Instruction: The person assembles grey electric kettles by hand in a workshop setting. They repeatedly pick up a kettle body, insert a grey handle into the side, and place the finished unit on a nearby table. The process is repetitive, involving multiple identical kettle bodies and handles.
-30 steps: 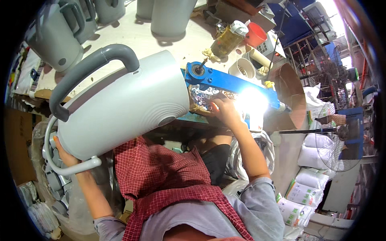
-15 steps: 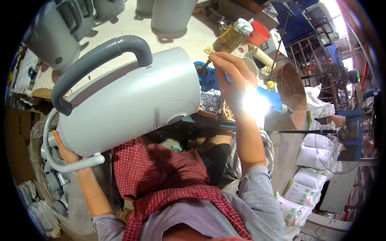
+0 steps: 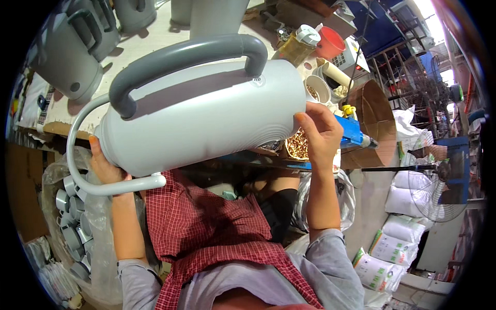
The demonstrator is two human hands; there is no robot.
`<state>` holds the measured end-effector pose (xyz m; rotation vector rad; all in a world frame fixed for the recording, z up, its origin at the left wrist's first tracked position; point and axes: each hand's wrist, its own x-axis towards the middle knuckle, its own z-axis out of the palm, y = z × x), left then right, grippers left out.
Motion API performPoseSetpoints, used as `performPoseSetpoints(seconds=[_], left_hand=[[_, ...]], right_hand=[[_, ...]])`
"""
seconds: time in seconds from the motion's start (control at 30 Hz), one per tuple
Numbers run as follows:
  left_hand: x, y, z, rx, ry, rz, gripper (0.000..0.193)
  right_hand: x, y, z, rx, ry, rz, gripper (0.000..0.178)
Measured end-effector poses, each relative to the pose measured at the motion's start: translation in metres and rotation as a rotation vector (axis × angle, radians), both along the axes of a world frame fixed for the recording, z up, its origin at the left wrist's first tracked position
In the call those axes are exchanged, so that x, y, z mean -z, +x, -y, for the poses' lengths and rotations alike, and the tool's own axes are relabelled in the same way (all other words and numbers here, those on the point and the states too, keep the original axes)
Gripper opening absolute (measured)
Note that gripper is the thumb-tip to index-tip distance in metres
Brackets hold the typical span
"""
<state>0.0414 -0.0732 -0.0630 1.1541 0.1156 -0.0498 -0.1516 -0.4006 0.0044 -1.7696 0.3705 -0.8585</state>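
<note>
A light grey thermos jug (image 3: pixel 206 113) lies on its side in the air before me, its dark grey handle (image 3: pixel 181 58) uppermost. My left hand (image 3: pixel 107 164) grips its narrower end, partly hidden behind the jug, with the thumb along the side. A thin pale grey carrying bail (image 3: pixel 76 150) loops out past that hand. At the wider base end on the right, my right hand (image 3: pixel 321 133) has its thumb and bent fingers closed on the rim. Just beyond the right hand, part of a blue tool (image 3: pixel 349 130) shows; the jug hides the rest.
More grey jugs (image 3: pixel 70 64) stand at the back left of the table. Small metal parts (image 3: pixel 298 144) fill a box below the base end. A red cup (image 3: pixel 329 42) and an amber bottle (image 3: pixel 295 45) stand behind. Left below, a plastic bag (image 3: pixel 75 217) holds grey parts.
The jug has shifted right and slightly up, turning closer to level, and now covers most of the blue tool. My right hand came down from beside that tool to the jug's base.
</note>
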Motion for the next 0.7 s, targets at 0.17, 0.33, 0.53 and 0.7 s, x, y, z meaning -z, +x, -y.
performPoseSetpoints(seconds=[0.17,0.33,0.53,0.7], left_hand=[[0.017,0.008,0.000,-0.007,0.057,0.006,0.055],[0.008,0.006,0.010,-0.019,0.106,0.049,0.055],[0.020,0.009,0.005,0.025,0.099,0.078,0.052],[0.007,0.004,0.002,-0.030,0.228,0.165,0.049]], right_hand=[[0.005,-0.001,0.004,0.017,0.000,-0.013,0.017],[0.009,-0.004,0.006,0.008,0.058,0.051,0.018],[0.007,-0.011,0.007,0.026,0.032,-0.098,0.019],[-0.030,0.025,0.012,0.075,-0.411,0.134,0.032]])
